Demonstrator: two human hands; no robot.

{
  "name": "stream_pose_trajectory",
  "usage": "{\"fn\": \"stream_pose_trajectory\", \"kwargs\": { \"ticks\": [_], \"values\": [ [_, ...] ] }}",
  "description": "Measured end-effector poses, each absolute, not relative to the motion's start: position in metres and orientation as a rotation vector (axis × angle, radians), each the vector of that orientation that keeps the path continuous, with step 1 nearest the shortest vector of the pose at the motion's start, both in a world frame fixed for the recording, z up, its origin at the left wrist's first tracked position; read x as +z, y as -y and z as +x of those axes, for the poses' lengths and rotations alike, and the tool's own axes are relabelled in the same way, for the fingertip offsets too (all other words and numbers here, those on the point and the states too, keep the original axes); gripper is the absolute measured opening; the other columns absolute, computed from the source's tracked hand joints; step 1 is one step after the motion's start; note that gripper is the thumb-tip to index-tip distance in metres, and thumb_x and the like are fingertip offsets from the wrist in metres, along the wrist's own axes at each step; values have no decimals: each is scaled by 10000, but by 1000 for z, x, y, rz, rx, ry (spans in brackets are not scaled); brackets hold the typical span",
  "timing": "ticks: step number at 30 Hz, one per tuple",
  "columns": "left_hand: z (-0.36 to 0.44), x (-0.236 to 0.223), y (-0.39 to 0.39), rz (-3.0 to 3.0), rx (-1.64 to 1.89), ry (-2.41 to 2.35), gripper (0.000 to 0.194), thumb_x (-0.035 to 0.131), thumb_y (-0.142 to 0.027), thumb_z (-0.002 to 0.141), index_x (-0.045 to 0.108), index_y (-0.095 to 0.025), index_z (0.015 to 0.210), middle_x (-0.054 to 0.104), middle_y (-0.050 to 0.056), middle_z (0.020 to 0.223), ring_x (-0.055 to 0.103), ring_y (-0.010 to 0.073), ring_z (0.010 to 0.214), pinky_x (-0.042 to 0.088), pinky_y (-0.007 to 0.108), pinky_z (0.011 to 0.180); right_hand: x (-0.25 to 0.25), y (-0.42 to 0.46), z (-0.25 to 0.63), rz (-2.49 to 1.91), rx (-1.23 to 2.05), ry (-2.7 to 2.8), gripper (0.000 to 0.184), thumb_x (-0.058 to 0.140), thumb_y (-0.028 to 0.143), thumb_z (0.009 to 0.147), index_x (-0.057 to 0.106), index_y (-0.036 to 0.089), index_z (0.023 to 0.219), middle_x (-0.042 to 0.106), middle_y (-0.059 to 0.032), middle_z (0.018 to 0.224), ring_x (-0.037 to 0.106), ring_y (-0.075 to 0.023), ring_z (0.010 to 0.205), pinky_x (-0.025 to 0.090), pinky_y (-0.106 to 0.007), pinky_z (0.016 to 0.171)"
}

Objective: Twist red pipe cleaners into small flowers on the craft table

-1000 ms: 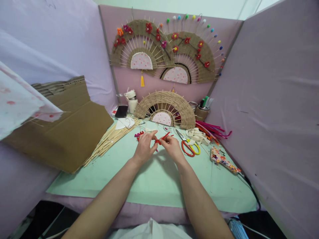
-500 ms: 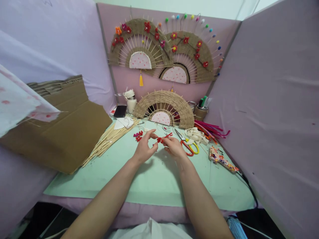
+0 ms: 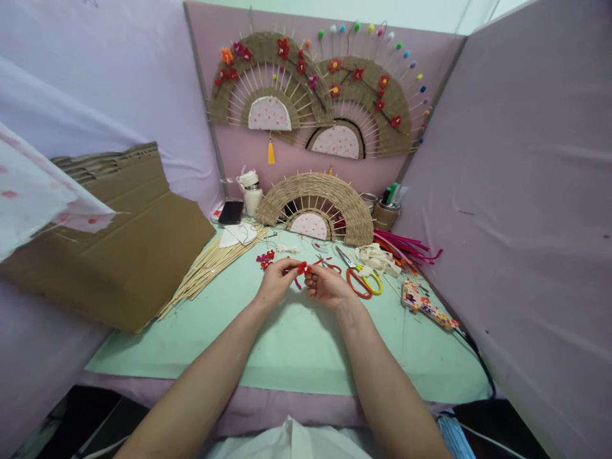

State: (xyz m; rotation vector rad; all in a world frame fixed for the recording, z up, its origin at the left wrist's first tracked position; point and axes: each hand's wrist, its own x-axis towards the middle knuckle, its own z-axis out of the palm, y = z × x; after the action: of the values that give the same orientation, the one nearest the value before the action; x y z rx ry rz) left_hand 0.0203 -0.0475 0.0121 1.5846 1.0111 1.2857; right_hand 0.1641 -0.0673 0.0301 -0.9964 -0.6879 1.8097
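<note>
Between my two hands, above the middle of the table, is a small red pipe-cleaner flower (image 3: 303, 268). My left hand (image 3: 277, 282) pinches its left side between thumb and fingertips. From the right, my right hand (image 3: 329, 287) grips the other side, its remaining fingers curled underneath. Several finished red and purple flowers (image 3: 266, 259) lie just beyond my left hand. Behind my right hand are small red-handled scissors (image 3: 331, 266), partly hidden. Larger scissors (image 3: 359, 280) with red and yellow handles rest to its right.
A woven half-round fan (image 3: 315, 191) stands at the back. Thin sticks (image 3: 210, 268) and cardboard (image 3: 119, 248) lie left. To the right are cream fabric strips (image 3: 377, 260), pink pipe cleaners (image 3: 406, 245) and a patterned glue gun (image 3: 428, 305) with a cable.
My left fingers, spread beside the flower before, have closed on it. My right hand has turned and shifted slightly down. The small red scissors show more now.
</note>
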Motion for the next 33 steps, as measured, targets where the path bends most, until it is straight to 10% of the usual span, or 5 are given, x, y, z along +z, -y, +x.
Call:
{"fn": "stream_pose_trajectory", "kwargs": {
  "ticks": [22,33],
  "values": [
    [22,19,52,1246,1186,-854,414,652,-229,659,633,-182,1070,678,77,990,631,161,853,506,297,756,25,63,163,-950,1819,532,138,636,215,599,513,166,638,465,58,526,369,-50,461,218,-183,425],
    [25,16,50,1111,1238,-977,260,748,-328,589,698,-134,755,683,52,756,639,157,723,536,333,772,19,63,159,-1171,1560,852,240,649,376,634,539,176,707,464,45,580,378,-80,499,236,-215,441]
  ]
}}
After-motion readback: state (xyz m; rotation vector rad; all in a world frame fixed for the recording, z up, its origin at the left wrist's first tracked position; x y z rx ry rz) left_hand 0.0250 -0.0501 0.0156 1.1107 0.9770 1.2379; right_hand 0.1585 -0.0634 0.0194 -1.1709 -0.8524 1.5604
